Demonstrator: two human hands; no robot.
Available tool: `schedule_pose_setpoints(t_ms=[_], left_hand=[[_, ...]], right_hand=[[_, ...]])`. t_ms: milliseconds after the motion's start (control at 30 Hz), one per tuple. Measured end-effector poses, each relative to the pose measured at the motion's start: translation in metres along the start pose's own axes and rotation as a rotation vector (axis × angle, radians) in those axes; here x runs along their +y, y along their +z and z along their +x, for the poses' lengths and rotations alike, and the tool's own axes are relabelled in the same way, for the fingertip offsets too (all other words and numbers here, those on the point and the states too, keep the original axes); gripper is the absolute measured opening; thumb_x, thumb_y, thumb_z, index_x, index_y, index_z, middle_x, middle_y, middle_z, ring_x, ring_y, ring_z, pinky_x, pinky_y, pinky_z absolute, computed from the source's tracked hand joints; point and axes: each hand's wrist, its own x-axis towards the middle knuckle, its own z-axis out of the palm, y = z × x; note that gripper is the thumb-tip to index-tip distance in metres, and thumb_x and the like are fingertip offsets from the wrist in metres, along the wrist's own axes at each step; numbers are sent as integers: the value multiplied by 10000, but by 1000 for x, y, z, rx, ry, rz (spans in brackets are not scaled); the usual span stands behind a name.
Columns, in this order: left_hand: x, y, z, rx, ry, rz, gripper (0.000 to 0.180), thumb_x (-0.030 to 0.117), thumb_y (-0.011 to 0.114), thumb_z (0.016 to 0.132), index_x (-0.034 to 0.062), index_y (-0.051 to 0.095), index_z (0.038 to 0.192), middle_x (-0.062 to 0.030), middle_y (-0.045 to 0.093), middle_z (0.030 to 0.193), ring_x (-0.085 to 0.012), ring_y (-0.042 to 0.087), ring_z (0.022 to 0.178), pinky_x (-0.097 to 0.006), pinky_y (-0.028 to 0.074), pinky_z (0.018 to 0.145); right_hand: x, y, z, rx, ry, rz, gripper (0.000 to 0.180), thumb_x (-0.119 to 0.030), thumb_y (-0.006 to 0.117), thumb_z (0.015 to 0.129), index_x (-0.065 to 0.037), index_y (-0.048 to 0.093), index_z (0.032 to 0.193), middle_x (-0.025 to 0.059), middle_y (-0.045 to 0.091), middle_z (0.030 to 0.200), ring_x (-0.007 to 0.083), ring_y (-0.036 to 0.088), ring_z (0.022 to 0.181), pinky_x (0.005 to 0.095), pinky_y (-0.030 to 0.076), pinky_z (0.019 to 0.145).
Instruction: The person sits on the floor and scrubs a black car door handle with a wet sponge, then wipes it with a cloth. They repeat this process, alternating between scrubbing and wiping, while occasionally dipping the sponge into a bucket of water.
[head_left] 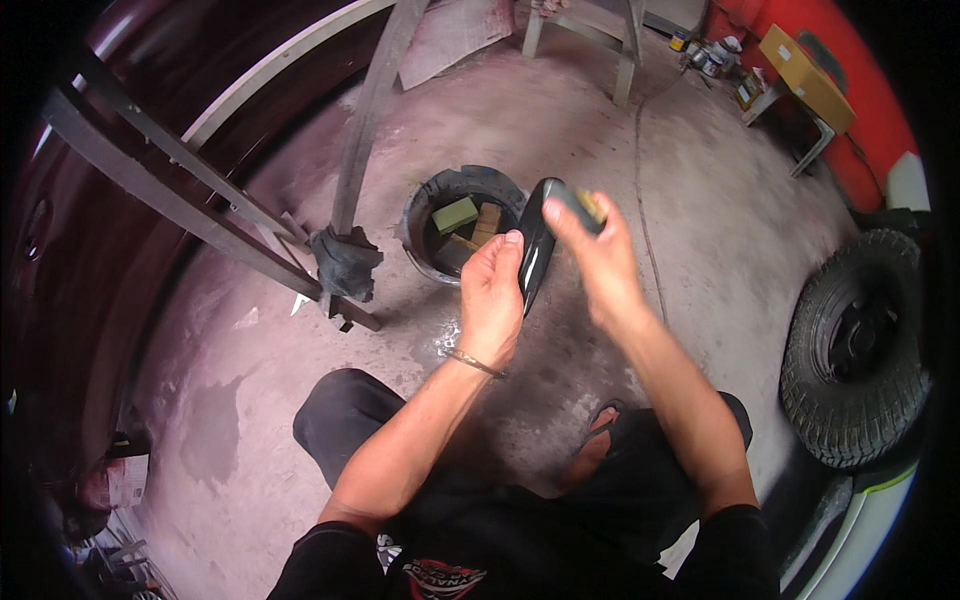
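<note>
Your left hand (493, 295) has its grip clamped on a long, glossy black part (538, 250), thumb along its left edge, so the part stands tilted in front of you just right of the tub (413, 235). Your right hand (608, 265) has its grip closed around a dark pad (580, 207) with a yellowish side, blurred, at the part's upper right edge; you cannot tell how firmly they touch. The tub's ragged rim runs close behind your left knuckles, with a green block (455, 215) and a brown block (488, 222) inside. To your left, the metal stand (215, 195) ends near the tub, narrowing that side. To your right, open floor (715, 260) stretches to the tire (850, 350), crossed only by a thin cable (640, 155).
</note>
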Motion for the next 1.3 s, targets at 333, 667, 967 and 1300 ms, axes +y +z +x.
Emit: schedule_pose_setpoints(t_ms=[333,667,967,1300], left_hand=[[-1,11,-11,28,-33,-163,290,271,567,1153,50,737,1071,50,706,966,-32,585,826,-244,484,750],[4,15,-14,6,-50,-205,290,280,567,1154,55,732,1075,43,704,932,-34,593,803,-234,487,733],[8,12,-19,-29,-62,-191,289,283,579,1148,53,741,1081,44,717,935,-29,597,797,-237,488,734],[14,9,-23,-13,-75,-163,277,261,573,1147,59,739,1058,53,709,937,-21,586,784,-240,480,722]], right_hand=[[-1,3,-3,40,-58,2,278,-242,856,978,-40,679,1048,0,717,948,76,625,869,270,523,764],[-7,2,-13,18,-100,-5,269,-233,847,986,-32,669,1009,0,707,931,72,623,895,280,532,805],[-15,1,-18,11,-125,20,288,-252,850,982,-27,678,1033,7,721,931,66,633,869,267,532,765],[-15,4,-17,31,-137,-21,315,-287,863,969,-36,677,1008,8,736,944,72,637,877,270,530,779]])
